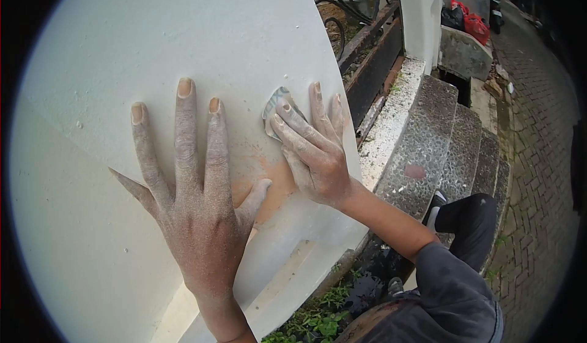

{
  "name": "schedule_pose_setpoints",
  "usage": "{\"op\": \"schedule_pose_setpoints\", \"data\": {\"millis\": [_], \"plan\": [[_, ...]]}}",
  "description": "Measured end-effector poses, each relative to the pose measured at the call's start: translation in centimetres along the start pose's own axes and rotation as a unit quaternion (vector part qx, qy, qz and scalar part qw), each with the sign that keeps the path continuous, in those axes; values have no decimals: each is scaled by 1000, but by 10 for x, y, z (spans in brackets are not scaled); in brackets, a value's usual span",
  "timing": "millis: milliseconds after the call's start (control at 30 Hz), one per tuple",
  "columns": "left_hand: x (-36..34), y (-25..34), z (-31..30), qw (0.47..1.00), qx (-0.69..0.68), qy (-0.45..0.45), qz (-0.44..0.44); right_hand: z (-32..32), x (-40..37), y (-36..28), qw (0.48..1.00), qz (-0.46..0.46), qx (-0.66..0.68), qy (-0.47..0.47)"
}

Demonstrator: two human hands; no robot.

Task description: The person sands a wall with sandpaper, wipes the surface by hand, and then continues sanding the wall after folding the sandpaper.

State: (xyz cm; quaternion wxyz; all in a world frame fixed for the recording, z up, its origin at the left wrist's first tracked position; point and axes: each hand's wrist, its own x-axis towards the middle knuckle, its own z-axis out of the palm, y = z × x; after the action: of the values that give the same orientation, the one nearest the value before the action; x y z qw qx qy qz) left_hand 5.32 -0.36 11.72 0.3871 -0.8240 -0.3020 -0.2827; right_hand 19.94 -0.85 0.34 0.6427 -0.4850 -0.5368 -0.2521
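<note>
A white wall [257, 31] fills the left and middle of the view, with an orange-brown patch [278, 190] between my two hands. My left hand [199, 202] lies flat on it, dusty, fingers spread, holding nothing. To its right, my right hand [315, 153] presses a small piece of sandpaper [278, 101] against the wall. The sheet has a pale back with printed letters and shows beyond my fingertips. White dust covers the fingers of both hands.
Stone steps [428, 135] run down at the right beside a paved lane [535, 141]. A dark metal gate [373, 49] stands behind the wall's edge. Red and black bags [476, 28] lie at the top right. Green plants [324, 312] grow below.
</note>
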Motion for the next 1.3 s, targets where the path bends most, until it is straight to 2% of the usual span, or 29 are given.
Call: {"op": "schedule_pose_setpoints", "data": {"millis": [67,133,167,267,400,500,533,633,667,767,800,933,1000,1067,1167,1300], "plan": [[-1,-1,0,1000,1,0,-1,1,-64,8,999,25,-16,-42],[0,0,-1,1000,9,-5,-8,-5,-60,7,997,21,-44,-66],[-1,1,-2,1000,12,-12,-9,-3,-52,11,998,6,-37,-42],[-1,0,-1,1000,7,-8,-1,-4,25,-7,999,-36,-35,10],[-2,-2,0,1000,18,-17,-2,3,-48,3,999,23,-23,-30],[-1,-2,-2,1000,12,-14,1,3,-53,10,999,4,-16,-34],[-1,-3,-1,1000,18,-12,7,2,-25,6,999,-30,-28,-11],[0,-2,0,1000,8,0,11,1,36,-12,998,-56,-7,27],[0,-2,0,1000,1,0,10,4,27,-12,999,-38,9,18],[-1,-3,-4,1000,-2,-14,6,4,-66,-1,997,18,-16,-69],[0,-3,-4,1000,-2,-13,0,3,-53,0,997,0,-32,-73],[0,-1,-2,1000,-17,-6,-10,1,48,-20,997,-70,-27,17],[1,-1,-2,1000,-19,-8,-9,4,27,-17,999,-33,-13,7],[1,-3,-5,1000,-6,-26,-1,6,-26,-9,1000,7,-16,-22],[0,-4,-7,999,15,-32,6,2,-56,0,998,11,-42,-56],[1,-3,-6,1000,-7,-11,11,-3,46,-22,997,-59,-48,8]]}}
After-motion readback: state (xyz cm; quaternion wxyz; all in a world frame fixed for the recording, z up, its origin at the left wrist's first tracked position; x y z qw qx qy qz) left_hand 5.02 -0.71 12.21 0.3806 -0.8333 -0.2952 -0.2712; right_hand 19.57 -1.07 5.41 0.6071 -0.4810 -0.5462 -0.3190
